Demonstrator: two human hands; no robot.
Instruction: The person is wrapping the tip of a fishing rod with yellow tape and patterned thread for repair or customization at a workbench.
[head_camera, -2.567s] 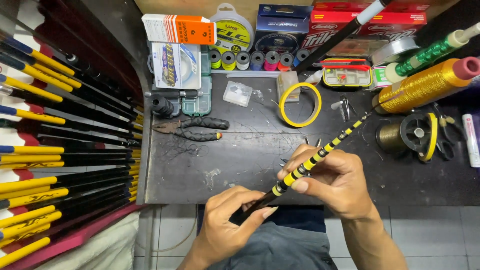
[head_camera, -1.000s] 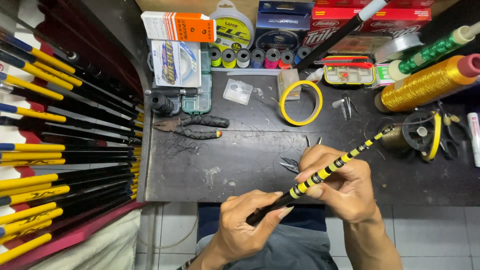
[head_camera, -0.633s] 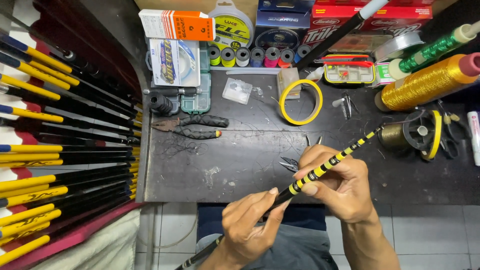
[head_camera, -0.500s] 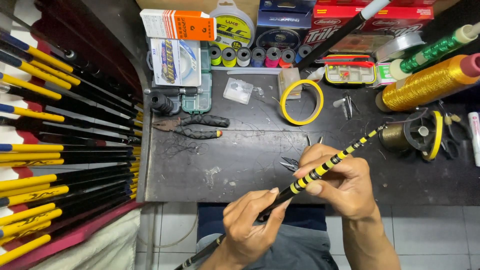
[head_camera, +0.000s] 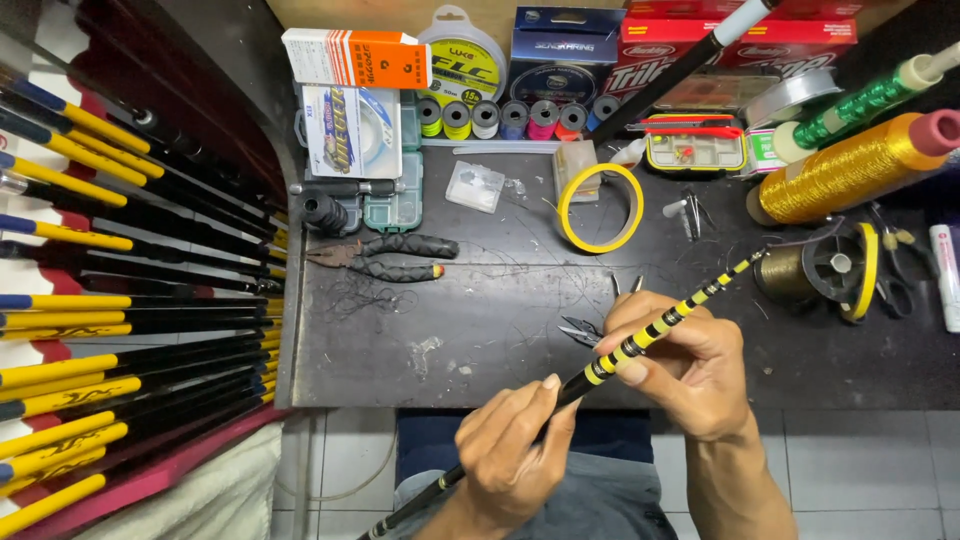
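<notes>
A thin black rod with yellow bands (head_camera: 668, 320) slants from the lower left up to the right over a dark workbench (head_camera: 470, 320). My left hand (head_camera: 510, 455) grips its plain black lower part below the bench's front edge. My right hand (head_camera: 680, 365) pinches the banded section between thumb and fingers. The rod's tip reaches toward a spool of brown thread (head_camera: 815, 272). Small metal snips (head_camera: 583, 330) lie just left of my right hand.
Black-handled pliers (head_camera: 385, 255) and a ring of yellow tape (head_camera: 600, 207) lie on the bench. Boxes, small thread spools and large gold (head_camera: 850, 170) and green cones line the back and right. Many yellow-and-black rods (head_camera: 120, 330) are stacked at the left.
The rod has slid a little down and left through my hands, and its tip has dropped slightly. My left hand shifted up along the black part; my right hand stays pinched on the bands.
</notes>
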